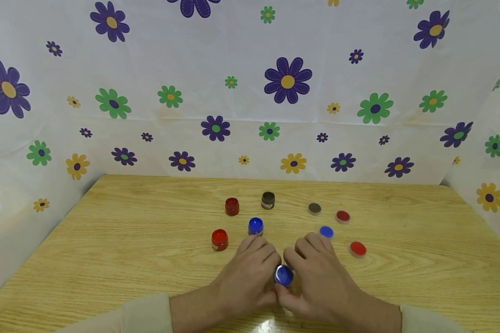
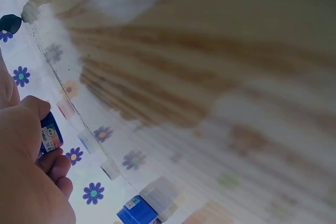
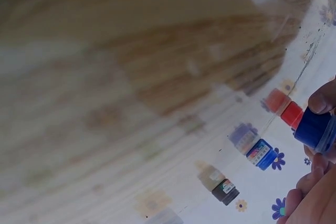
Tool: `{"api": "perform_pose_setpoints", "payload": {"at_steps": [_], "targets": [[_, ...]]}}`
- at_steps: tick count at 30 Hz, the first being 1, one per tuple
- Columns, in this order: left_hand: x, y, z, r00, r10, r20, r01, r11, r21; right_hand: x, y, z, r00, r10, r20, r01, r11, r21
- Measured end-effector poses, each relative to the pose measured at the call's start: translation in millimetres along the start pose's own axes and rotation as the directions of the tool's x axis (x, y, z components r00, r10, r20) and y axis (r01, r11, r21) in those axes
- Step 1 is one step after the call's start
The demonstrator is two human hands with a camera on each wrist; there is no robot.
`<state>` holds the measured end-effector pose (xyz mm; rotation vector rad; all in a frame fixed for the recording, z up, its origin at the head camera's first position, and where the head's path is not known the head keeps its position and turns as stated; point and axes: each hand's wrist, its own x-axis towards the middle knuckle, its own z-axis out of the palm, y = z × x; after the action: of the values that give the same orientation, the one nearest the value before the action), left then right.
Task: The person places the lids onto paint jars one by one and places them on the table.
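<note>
Both hands hold one dark blue jar (image 1: pixel 283 275) between them near the table's front edge. The left hand (image 1: pixel 250 273) has its fingers curled at the jar's left side; in the left wrist view a thumb and fingers grip the labelled blue jar (image 2: pixel 51 134). From the right, the right hand (image 1: pixel 322 282) pinches it, thumb at the near side and forefinger at the far side. In the right wrist view that hand's thumb lies on the blue jar (image 3: pixel 313 128). The jar's underside is hidden in the head view.
Beyond the hands stand uncovered jars: bright red (image 1: pixel 219 240), dark red (image 1: pixel 232 206), blue (image 1: pixel 256 226) and dark brown (image 1: pixel 268 200). To the right lie lids: grey-brown (image 1: pixel 314 208), dark red (image 1: pixel 343 216), blue (image 1: pixel 327 231) and red (image 1: pixel 358 249). A flowered cloth (image 1: pixel 233 106) hangs behind the table (image 1: pixel 150 249).
</note>
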<state>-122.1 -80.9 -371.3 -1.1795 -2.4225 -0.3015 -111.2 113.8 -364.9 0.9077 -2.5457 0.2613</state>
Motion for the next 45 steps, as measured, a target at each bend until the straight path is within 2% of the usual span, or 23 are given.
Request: {"api": "perform_pose_setpoints", "payload": {"at_steps": [6, 16, 26, 29, 33, 39, 45], "targets": [[0.0, 0.7, 0.6, 1.0, 0.009, -0.006, -0.009, 1.0, -0.01, -0.4, -0.4, -0.2, 1.0, -0.003, -0.002, 0.003, 1.0, 0.004], [0.2, 1.0, 0.8, 1.0, 0.013, -0.004, -0.013, 1.0, 0.006, -0.7, 0.6, 1.5, 0.998, -0.033, -0.049, 0.033, 0.999, -0.006], [-0.2, 0.9, 3.4, 0.999, 0.037, -0.032, -0.036, 0.999, 0.026, -0.7, 1.1, 0.4, 1.0, -0.017, -0.026, 0.017, 1.0, -0.005], [-0.6, 0.8, 3.1, 0.999, 0.042, -0.02, -0.042, 0.999, 0.023, -0.4, 1.0, -0.6, 1.0, -0.018, -0.003, 0.018, 1.0, -0.006], [-0.9, -0.2, 1.8, 1.0, 0.016, 0.013, -0.016, 1.0, 0.001, -0.7, 1.2, -1.2, 1.0, -0.019, 0.006, 0.019, 1.0, -0.014], [-0.8, -3.0, 0.9, 0.998, -0.039, 0.043, 0.04, 0.999, -0.014, -0.2, 1.5, 1.2, 0.999, -0.035, -0.039, 0.035, 0.999, -0.013], [0.4, -1.4, 0.0, 0.996, -0.051, 0.075, 0.051, 0.999, 0.005, 0.1, 0.9, 1.1, 0.999, -0.021, -0.026, 0.02, 1.0, -0.019]]}}
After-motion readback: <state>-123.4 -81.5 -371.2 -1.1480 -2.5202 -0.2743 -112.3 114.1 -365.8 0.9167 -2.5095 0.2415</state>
